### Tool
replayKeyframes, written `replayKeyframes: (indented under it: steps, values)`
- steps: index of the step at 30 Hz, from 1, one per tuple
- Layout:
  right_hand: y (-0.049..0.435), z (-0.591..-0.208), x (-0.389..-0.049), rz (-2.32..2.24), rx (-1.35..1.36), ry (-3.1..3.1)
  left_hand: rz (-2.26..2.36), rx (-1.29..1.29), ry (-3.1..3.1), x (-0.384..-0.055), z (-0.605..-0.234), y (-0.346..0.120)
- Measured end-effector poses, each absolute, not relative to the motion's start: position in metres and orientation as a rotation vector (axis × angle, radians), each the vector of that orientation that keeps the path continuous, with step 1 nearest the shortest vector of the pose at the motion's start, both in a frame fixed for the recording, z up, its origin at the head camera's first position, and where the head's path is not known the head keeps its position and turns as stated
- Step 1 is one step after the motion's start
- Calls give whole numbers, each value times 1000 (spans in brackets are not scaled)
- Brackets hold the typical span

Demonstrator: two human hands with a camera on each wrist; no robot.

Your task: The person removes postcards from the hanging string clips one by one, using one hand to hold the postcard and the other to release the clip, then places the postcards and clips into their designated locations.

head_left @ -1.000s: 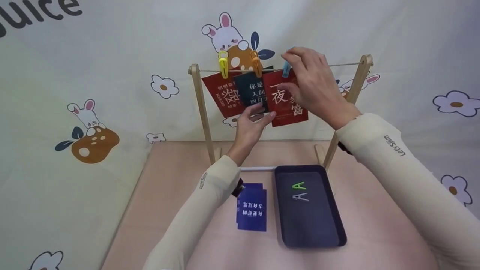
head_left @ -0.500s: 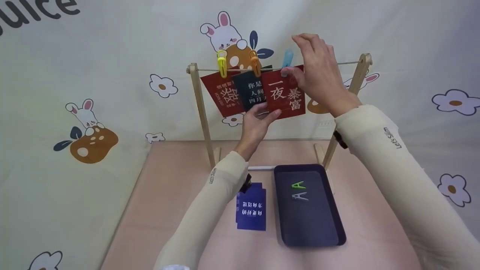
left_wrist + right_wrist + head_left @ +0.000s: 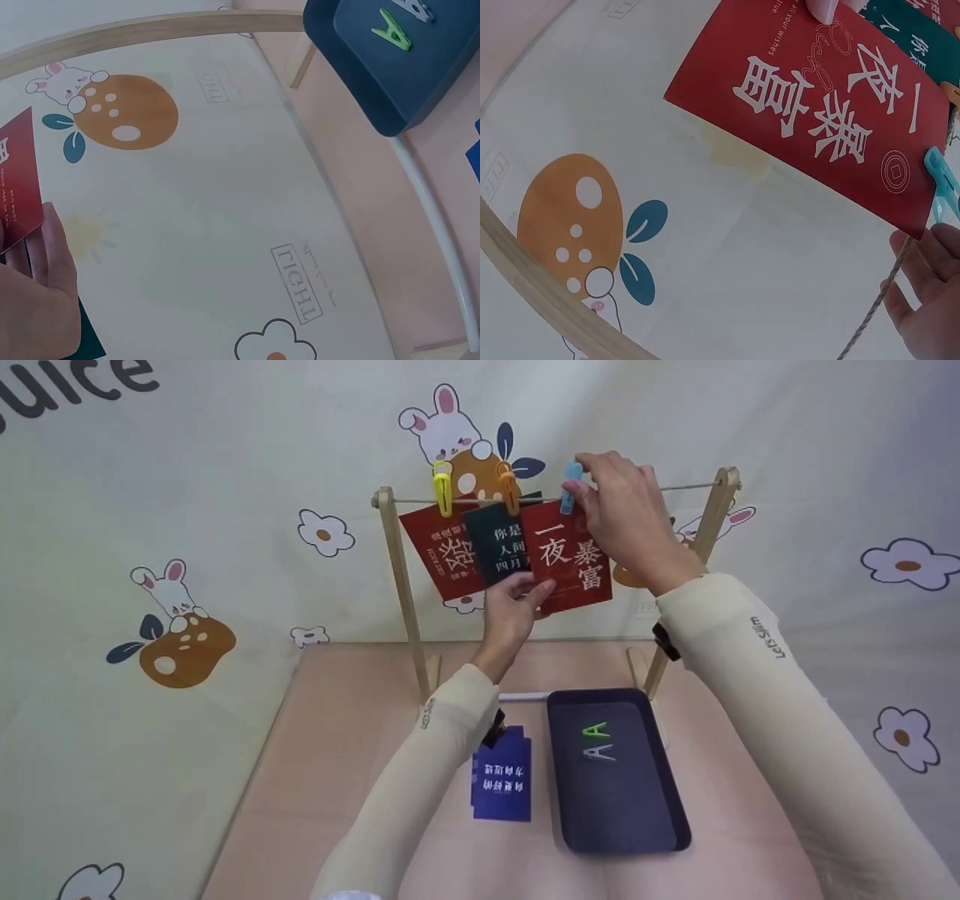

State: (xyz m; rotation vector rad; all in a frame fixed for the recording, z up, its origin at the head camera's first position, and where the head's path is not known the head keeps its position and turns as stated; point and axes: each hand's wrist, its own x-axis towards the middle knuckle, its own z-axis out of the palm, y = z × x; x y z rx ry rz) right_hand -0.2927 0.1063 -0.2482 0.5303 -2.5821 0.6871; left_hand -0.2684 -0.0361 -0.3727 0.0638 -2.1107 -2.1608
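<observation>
A red card (image 3: 566, 555) with white characters hangs at the rope (image 3: 690, 487) of a wooden rack, under a blue clothespin (image 3: 571, 489). My left hand (image 3: 510, 611) pinches the card's lower left corner between thumb and fingers. At the top edge, my right hand (image 3: 630, 514) holds the blue clothespin, thumb and forefinger bent against it. In the right wrist view the clothespin (image 3: 943, 178) sits on the card's edge beside the right fingers (image 3: 919, 262). A dark green card (image 3: 495, 540) under an orange clothespin (image 3: 509, 491) and another red card (image 3: 442, 551) under a yellow one (image 3: 443, 493) hang leftward.
Below the rack, a dark tray (image 3: 626, 810) holds a green clothespin (image 3: 595, 730) and a grey one (image 3: 600, 752). Blue cards (image 3: 502, 791) lie left of it on the pink tabletop (image 3: 337, 750). Wooden posts (image 3: 405, 592) stand at both rope ends, before a printed cloth backdrop.
My right fingers, spread apart beside the blue clothespin half a second ago, have come down and closed in on it. The left hand keeps its pinch on the red card, which has shifted slightly.
</observation>
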Motion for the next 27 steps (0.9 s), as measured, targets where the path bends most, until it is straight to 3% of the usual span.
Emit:
replayKeyframes:
  steps: [27]
  values:
    - [100,-245,-290,1090,456,-2516,-2295,97,-2047,-262,-377,-38]
